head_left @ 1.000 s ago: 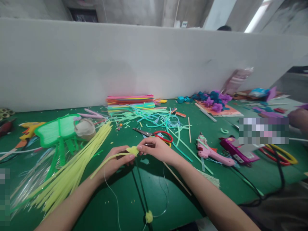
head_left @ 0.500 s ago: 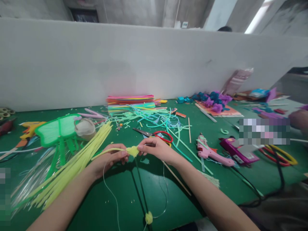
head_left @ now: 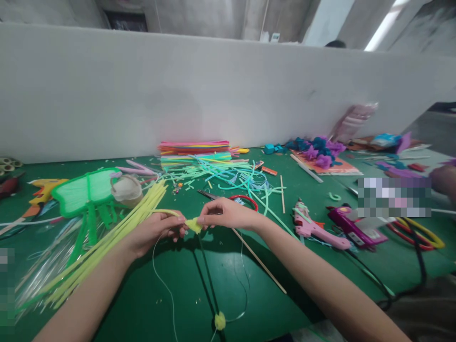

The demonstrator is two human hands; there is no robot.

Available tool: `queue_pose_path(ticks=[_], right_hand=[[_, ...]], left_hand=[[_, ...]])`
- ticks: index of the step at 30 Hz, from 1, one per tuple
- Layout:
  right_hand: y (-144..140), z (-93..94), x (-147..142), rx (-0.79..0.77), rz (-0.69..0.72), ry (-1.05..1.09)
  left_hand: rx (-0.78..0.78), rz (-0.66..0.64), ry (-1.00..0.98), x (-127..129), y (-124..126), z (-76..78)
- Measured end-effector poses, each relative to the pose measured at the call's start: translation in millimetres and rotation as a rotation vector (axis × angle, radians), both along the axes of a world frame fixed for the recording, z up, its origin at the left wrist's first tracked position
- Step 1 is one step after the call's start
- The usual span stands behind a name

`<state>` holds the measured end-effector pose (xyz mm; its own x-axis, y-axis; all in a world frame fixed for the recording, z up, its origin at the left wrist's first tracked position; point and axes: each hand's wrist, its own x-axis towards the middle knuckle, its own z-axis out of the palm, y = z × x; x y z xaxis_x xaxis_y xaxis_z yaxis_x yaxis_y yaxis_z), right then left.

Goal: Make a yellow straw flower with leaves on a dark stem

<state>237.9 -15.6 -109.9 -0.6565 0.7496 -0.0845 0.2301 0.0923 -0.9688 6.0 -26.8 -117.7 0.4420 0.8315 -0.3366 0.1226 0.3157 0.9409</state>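
Observation:
My left hand (head_left: 166, 227) pinches a yellow pipe cleaner (head_left: 162, 211), whose free end reaches back over the wrist. Between the two hands is a fuzzy, folded yellow piece (head_left: 193, 224), and my right hand (head_left: 217, 213) pinches its right side with thumb and forefinger. Fingertips cover part of the piece. A clear thread (head_left: 166, 285) hangs below my left hand. Nearer the front edge a small yellow fuzzy ball (head_left: 220, 321) has thread beside it. Red-handled scissors (head_left: 245, 198) lie behind my right hand, partly hidden. Beneath the right forearm is a wooden stick (head_left: 263, 266).
Yellow pipe cleaners (head_left: 117, 237) lie left, beside a green butterfly-like shape (head_left: 87, 187) and a yellow glue gun (head_left: 46, 189). Coloured pipe cleaners (head_left: 194, 148) lie behind. To the right are a pink glue gun (head_left: 317, 230) and a purple glue gun (head_left: 352, 228). Another person's hand (head_left: 443, 183) shows far right.
My right hand has shifted slightly left and its fingers have rolled over the yellow piece. The pipe cleaner's free end has swung upward. The view has moved slightly.

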Motion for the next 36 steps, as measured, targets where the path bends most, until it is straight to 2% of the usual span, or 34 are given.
queue_pose_path(ticks=[3,6,11,17,22,26,31,36], right_hand=[[13,5.4,-7,0.063,0.075,-0.096],[22,6.4,-13,0.068,0.143,-0.159],[23,0.9,-16,0.011,0.143,-0.168],[19,-0.4,-14,0.007,0.112,-0.194],[18,0.6,-14,0.019,0.108,-0.196],[20,-5.8,-13,0.012,0.103,-0.167],[25,-16.4,-14,0.016,0.137,-0.121],[27,-18.7,-17,0.045,0.159,-0.153]], left_hand=[[0.055,-0.006,0.063,-1,2,3.4],[0.175,-0.04,0.188,-1,3,4.8],[0.349,-0.052,0.318,-1,1,4.4],[0.402,-0.065,0.325,0,2,0.3],[0.423,-0.086,0.334,-1,2,3.1],[0.455,-0.093,0.387,-1,3,4.7],[0.519,-0.097,0.411,-3,7,-2.6],[0.617,-0.121,0.506,-2,5,-3.2]])
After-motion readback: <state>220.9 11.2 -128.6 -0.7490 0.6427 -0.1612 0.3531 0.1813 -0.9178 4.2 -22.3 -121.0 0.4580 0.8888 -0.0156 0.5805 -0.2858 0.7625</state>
